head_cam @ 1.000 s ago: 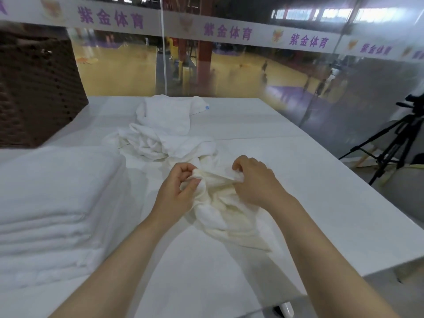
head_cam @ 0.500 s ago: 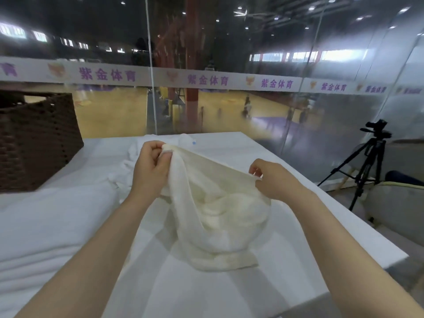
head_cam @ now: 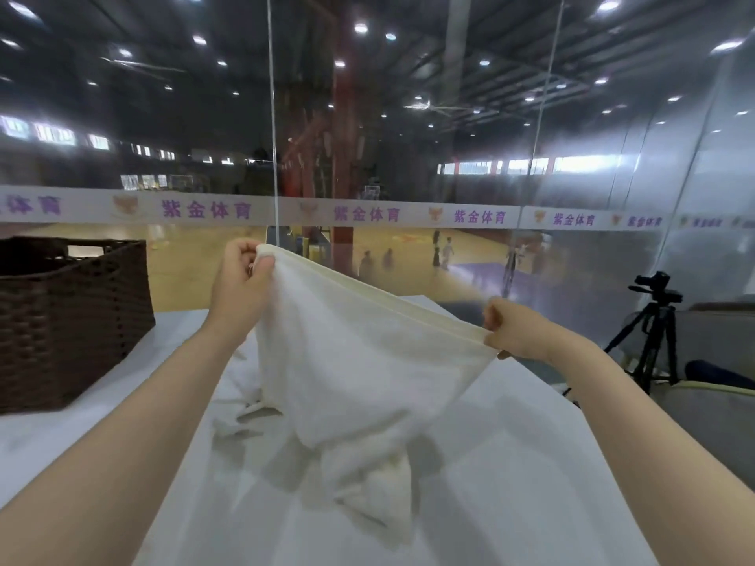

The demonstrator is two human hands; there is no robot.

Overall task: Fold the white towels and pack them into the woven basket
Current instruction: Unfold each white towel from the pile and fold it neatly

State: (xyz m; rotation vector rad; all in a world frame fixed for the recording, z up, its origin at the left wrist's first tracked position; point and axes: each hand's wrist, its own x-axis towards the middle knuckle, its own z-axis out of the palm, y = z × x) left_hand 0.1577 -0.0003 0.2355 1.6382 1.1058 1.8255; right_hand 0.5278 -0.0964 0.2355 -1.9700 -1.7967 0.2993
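Whites and cream against dark brown weave

The thin cloth towel (head_cam: pixel 359 361) is white, its stretched top hem cream-yellow; the flat table cover (head_cam: pixel 510 463) under it is plain white. The woven rectangular basket (head_cam: pixel 69 320) is dark brown with a horizontal plaited pattern. The long banner strip (head_cam: pixel 367 214) on the glass is pale with purple characters and orange emblems. The camera tripod (head_cam: pixel 653 332) is black.
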